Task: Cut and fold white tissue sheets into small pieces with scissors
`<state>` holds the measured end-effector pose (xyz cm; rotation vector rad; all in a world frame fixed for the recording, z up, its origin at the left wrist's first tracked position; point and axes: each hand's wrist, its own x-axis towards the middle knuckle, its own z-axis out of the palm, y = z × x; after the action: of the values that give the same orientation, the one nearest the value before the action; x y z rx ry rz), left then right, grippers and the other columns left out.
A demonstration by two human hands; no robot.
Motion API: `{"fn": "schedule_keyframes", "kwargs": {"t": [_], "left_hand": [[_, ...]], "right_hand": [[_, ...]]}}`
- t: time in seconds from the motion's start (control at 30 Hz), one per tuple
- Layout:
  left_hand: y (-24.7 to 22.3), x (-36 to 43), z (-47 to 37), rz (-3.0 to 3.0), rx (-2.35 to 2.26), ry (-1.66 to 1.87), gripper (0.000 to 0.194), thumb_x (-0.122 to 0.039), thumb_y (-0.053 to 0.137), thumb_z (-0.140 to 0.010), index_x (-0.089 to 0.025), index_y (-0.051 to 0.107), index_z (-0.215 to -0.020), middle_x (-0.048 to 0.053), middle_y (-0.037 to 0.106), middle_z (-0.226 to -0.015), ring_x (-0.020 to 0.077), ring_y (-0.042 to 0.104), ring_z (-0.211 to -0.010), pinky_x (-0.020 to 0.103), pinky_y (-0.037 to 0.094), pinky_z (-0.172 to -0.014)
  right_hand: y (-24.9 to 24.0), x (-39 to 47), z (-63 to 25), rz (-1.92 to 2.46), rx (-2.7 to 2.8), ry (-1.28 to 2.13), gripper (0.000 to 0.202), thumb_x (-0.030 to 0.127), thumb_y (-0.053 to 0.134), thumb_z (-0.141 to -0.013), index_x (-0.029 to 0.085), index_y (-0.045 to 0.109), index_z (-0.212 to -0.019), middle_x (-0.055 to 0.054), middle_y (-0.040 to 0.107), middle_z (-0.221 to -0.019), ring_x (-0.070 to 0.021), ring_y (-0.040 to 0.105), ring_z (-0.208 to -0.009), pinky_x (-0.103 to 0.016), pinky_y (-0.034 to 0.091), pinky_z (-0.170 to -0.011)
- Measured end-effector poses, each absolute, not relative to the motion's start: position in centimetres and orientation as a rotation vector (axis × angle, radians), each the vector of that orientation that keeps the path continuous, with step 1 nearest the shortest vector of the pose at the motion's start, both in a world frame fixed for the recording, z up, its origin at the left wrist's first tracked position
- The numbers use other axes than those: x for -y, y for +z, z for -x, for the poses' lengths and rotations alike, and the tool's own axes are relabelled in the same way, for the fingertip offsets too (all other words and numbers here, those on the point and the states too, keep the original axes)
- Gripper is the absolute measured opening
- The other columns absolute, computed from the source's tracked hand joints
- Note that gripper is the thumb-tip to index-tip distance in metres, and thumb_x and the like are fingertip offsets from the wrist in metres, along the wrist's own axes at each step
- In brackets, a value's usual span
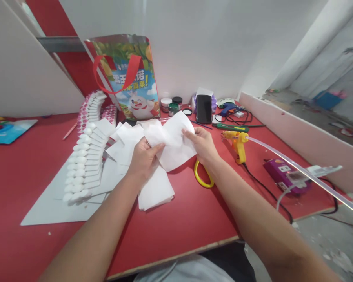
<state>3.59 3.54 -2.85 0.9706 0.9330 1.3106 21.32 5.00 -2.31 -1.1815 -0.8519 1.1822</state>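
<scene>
Over red table (pixel 179 219), both hands (pixel 144 156) pinch white sheet (pixel 172 143).

This is a simple craft workplace, probably in an unfinished room. A red wooden table (pixel 32 176) stands against a plain white wall (pixel 194 47), and the bare grey concrete floor (pixel 326 243) has dust and small pieces on it. On the table lie craft tools: a yellow hot glue gun (pixel 238 145) with a long clear glue stick (pixel 297 166), small paint jars with dark lids (pixel 172 105), a purple power strip (pixel 281 174), and rows of white plastic spoons (pixel 82 160) on white card. A colourful printed shopping bag with red handles (pixel 129 78) stands at the back.
</scene>
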Motion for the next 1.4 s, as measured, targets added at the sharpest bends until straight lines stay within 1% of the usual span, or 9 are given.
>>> {"fn": "schedule_keyframes", "kwargs": {"t": [0.13,0.23,0.37,0.5,0.63,0.77,1.0,1.13,1.4], "left_hand": [[-3.2,-4.2,-2.4,-1.028,-1.038,1.433,0.065,-0.025,0.084,-0.068,-0.021,0.052,-0.125,0.002,0.076,-0.089,0.0198,0.072,-0.075,0.035,0.057,-0.075],[-3.3,-4.5,-1.6,-1.075,-1.094,1.543,0.070,-0.024,0.082,-0.071,-0.024,0.047,-0.132,-0.007,0.067,-0.071,0.0137,0.065,-0.063,0.027,0.051,-0.065],[-3.4,-4.7,-1.3,-1.156,-1.137,1.595,0.046,-0.027,0.080,-0.075,-0.027,0.054,-0.113,-0.009,0.057,-0.064,0.0105,0.054,-0.054,0.023,0.043,-0.056],[-3.8,-4.8,-1.2,-1.224,-1.103,1.567,0.019,-0.033,0.077,-0.079,-0.022,0.065,-0.089,-0.005,0.059,-0.068,0.0101,0.051,-0.058,0.023,0.041,-0.058],[-4.2,-4.9,-1.2,-1.253,-1.059,1.404,0.030,-0.031,0.085,-0.071,-0.018,0.075,-0.096,0.003,0.072,-0.094,0.0155,0.064,-0.082,0.028,0.051,-0.077],[-4.3,-4.9,-1.1,-1.281,-1.055,1.395,0.043,-0.028,0.086,-0.069,-0.018,0.075,-0.109,0.007,0.075,-0.109,0.0212,0.068,-0.098,0.034,0.052,-0.090],[-4.4,-5.0,-1.1,-1.303,-1.107,1.556,0.029,-0.030,0.085,-0.073,-0.022,0.082,-0.101,0.004,0.078,-0.099,0.0183,0.069,-0.092,0.032,0.052,-0.089],[-4.3,-4.9,-1.1,-1.316,-1.125,1.601,0.026,-0.026,0.085,-0.072,-0.024,0.083,-0.097,0.001,0.076,-0.091,0.0161,0.066,-0.085,0.030,0.053,-0.084],[-4.4,-4.9,-1.0,-1.417,-1.145,1.631,0.027,-0.024,0.084,-0.072,-0.025,0.084,-0.100,-0.001,0.072,-0.082,0.0125,0.060,-0.075,0.026,0.051,-0.076]], "right_hand": [[-1.3,-4.6,-22.2,1.161,0.961,1.138,0.053,0.031,0.079,-0.063,0.021,0.057,-0.111,0.003,0.071,-0.074,-0.0175,0.067,-0.062,-0.031,0.055,-0.059],[-0.4,-4.2,-22.9,1.087,1.180,1.153,0.065,0.028,0.071,-0.070,0.024,0.056,-0.133,0.005,0.070,-0.073,-0.0169,0.067,-0.063,-0.030,0.055,-0.061],[-0.1,-3.8,-23.4,1.133,1.410,1.105,0.042,0.025,0.064,-0.075,0.020,0.074,-0.115,0.000,0.073,-0.085,-0.0128,0.063,-0.065,-0.026,0.051,-0.060],[-0.6,-4.0,-23.5,1.152,1.435,1.104,0.033,0.023,0.066,-0.072,0.017,0.077,-0.103,-0.003,0.076,-0.098,-0.0130,0.066,-0.073,-0.027,0.054,-0.069],[-1.1,-4.5,-23.6,1.167,1.392,1.108,0.034,0.027,0.072,-0.071,0.016,0.076,-0.103,-0.004,0.077,-0.098,-0.0146,0.068,-0.076,-0.029,0.055,-0.074],[-1.4,-4.7,-23.8,1.131,1.384,1.124,0.037,0.028,0.075,-0.069,0.018,0.075,-0.104,-0.003,0.076,-0.098,-0.0154,0.068,-0.078,-0.029,0.055,-0.073],[-1.1,-4.7,-24.2,1.162,1.449,1.053,0.035,0.032,0.076,-0.070,0.019,0.076,-0.103,0.001,0.071,-0.084,-0.0127,0.059,-0.067,-0.028,0.051,-0.068],[-1.0,-4.7,-24.5,1.224,1.504,0.913,0.032,0.032,0.076,-0.072,0.019,0.078,-0.100,0.003,0.061,-0.070,-0.0101,0.043,-0.058,-0.027,0.042,-0.061],[-1.2,-5.1,-24.9,1.183,1.476,0.824,0.030,0.032,0.080,-0.070,0.016,0.080,-0.096,0.007,0.041,-0.059,-0.0089,0.029,-0.058,-0.027,0.028,-0.058]]}}
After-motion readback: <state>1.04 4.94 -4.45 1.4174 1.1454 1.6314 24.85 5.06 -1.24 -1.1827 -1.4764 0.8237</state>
